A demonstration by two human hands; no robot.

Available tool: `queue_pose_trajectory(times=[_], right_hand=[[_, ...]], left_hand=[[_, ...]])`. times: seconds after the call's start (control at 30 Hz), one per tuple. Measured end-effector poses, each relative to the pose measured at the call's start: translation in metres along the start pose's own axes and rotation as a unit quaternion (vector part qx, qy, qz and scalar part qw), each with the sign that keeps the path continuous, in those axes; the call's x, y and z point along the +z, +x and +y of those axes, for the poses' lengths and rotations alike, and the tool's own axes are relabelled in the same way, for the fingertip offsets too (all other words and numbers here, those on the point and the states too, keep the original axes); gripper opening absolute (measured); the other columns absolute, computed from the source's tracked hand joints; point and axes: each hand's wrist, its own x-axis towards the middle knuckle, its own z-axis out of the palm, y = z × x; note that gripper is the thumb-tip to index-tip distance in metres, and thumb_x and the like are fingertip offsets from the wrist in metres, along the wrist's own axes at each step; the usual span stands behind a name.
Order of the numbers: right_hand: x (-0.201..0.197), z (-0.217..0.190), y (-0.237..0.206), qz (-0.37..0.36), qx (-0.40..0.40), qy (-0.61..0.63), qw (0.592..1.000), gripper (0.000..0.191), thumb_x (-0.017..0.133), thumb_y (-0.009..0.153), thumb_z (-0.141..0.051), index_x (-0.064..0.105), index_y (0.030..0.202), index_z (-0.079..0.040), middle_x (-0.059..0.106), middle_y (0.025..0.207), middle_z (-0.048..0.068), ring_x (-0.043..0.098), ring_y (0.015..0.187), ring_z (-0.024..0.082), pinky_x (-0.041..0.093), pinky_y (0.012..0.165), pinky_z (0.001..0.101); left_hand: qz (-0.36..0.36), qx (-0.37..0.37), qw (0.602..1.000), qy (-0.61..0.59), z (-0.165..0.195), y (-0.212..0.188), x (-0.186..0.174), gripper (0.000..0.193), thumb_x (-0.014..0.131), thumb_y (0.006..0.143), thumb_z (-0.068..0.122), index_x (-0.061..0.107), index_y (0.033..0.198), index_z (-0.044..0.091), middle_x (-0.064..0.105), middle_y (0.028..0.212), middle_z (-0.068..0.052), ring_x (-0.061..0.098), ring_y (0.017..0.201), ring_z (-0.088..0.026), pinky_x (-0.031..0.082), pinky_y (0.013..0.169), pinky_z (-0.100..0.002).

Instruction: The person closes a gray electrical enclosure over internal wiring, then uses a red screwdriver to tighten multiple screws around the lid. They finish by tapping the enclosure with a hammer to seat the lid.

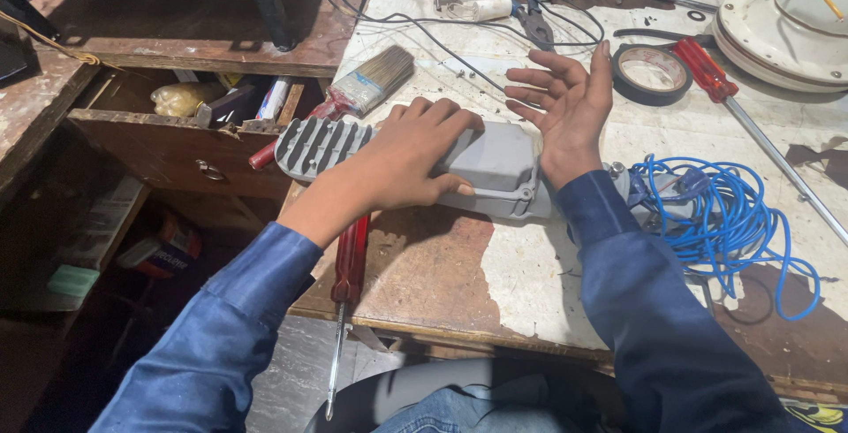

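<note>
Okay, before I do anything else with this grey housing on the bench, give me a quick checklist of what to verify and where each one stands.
1. Housing held steady: ok. The left hand lies flat on the grey housing.
2. Right hand free: ok. The right hand is open, palm up, holding nothing.
3. Housing fully on the workbench: not ok. Its finned end juts past the left edge.
4. Blue cable clear of the housing: cannot tell. The coil lies right at its far end, behind the right sleeve.
5. Red-handled screwdriver secure: not ok. It hangs over the front edge.
6. Tape roll within reach: ok, beside the right hand.
</note>
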Motion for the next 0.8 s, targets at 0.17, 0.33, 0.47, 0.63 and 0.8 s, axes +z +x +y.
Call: queue_pose_trajectory(times=[0.17, 0.33, 0.47, 0.63, 0.8], right_hand=[[0.003, 0.000, 0.000, 0.006, -0.006, -0.003, 1.000, 0.084, 0.032, 0.095, -0.072, 0.062, 0.122, 0.002, 0.074, 0.104, 0.022, 0.073, 0.093, 0.027, 0.062, 0.087, 0.0455], [0.004, -0.001, 0.001, 0.021, -0.005, -0.023, 1.000, 0.079, 0.036, 0.097, -0.069, 0.063, 0.119, 0.002, 0.074, 0.101, 0.021, 0.073, 0.088, 0.026, 0.061, 0.083, 0.0406], [0.006, 0.002, 0.000, 0.027, -0.032, -0.064, 0.997, 0.066, 0.042, 0.101, -0.059, 0.067, 0.109, 0.002, 0.074, 0.091, 0.017, 0.071, 0.077, 0.022, 0.060, 0.075, 0.0349], [0.019, 0.014, -0.006, 0.125, -0.122, -0.180, 0.968, 0.055, 0.047, 0.109, -0.044, 0.066, 0.083, 0.001, 0.069, 0.074, 0.013, 0.063, 0.062, 0.015, 0.050, 0.060, 0.0294], [0.026, 0.022, -0.019, 0.237, -0.154, -0.355, 0.891, 0.049, 0.050, 0.108, -0.038, 0.067, 0.077, -0.004, 0.064, 0.064, 0.009, 0.062, 0.057, 0.016, 0.046, 0.057, 0.0330]], left_hand=[[-0.006, 0.009, 1.000, -0.007, 0.003, 0.001, -0.002, 0.069, 0.086, 0.074, 0.036, 0.054, 0.133, 0.016, 0.059, 0.125, -0.012, 0.052, 0.120, -0.040, 0.041, 0.097, -0.053], [-0.023, -0.012, 1.000, 0.011, 0.008, 0.004, -0.004, 0.069, 0.086, 0.073, 0.035, 0.053, 0.132, 0.018, 0.058, 0.124, -0.011, 0.053, 0.119, -0.039, 0.043, 0.096, -0.053], [-0.030, -0.031, 0.998, 0.038, 0.012, 0.004, -0.003, 0.068, 0.086, 0.073, 0.033, 0.053, 0.130, 0.019, 0.057, 0.122, -0.011, 0.052, 0.120, -0.039, 0.043, 0.094, -0.054], [-0.006, -0.026, 0.998, 0.054, 0.014, 0.004, 0.002, 0.064, 0.086, 0.073, 0.031, 0.053, 0.126, 0.017, 0.056, 0.119, -0.012, 0.052, 0.122, -0.037, 0.044, 0.094, -0.054], [-0.010, -0.045, 0.997, 0.062, 0.017, 0.003, 0.001, 0.075, 0.087, 0.070, 0.027, 0.050, 0.134, 0.014, 0.056, 0.120, -0.013, 0.052, 0.122, -0.037, 0.045, 0.092, -0.053]])
